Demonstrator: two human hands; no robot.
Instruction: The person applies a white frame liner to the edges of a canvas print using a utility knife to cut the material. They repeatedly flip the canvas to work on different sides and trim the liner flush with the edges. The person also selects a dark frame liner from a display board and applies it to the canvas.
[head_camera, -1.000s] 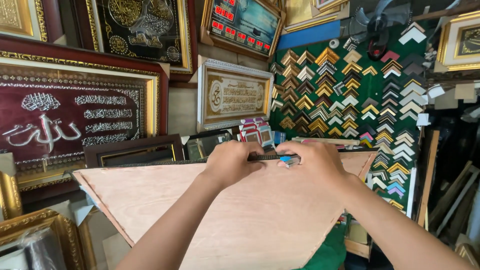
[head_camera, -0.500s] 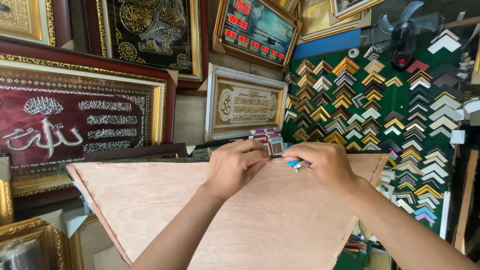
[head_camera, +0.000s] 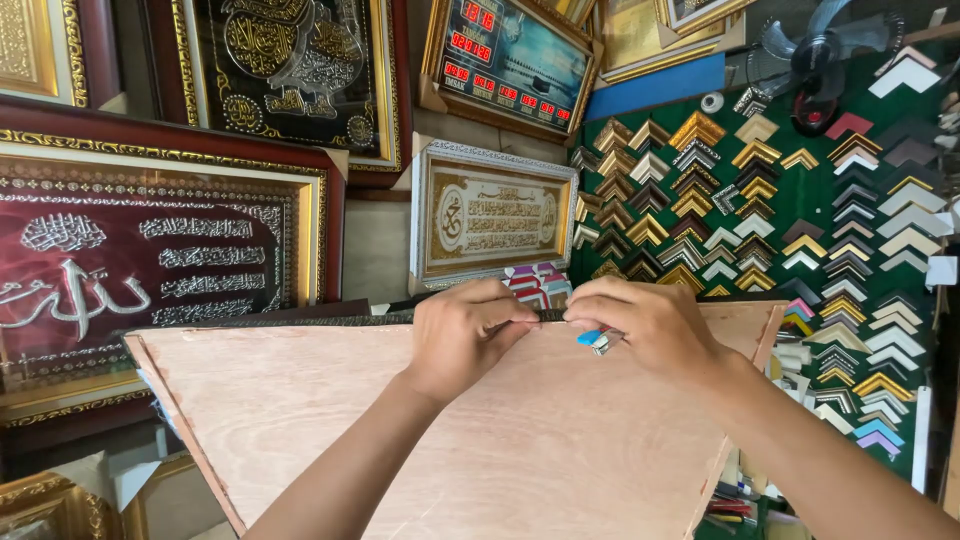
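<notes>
plywood board (smooth, pale) | hands pinching dark frame edge

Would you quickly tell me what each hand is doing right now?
Left hand: pinching the frame's top edge.
Right hand: closed on a small blue tool.

Left hand and right hand pinch fingertip to fingertip.

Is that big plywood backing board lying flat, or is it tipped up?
Lying roughly flat: the plywood backing board shows its broad face to the downward-looking camera, with both hands, left hand and right hand, at its far edge.
</notes>
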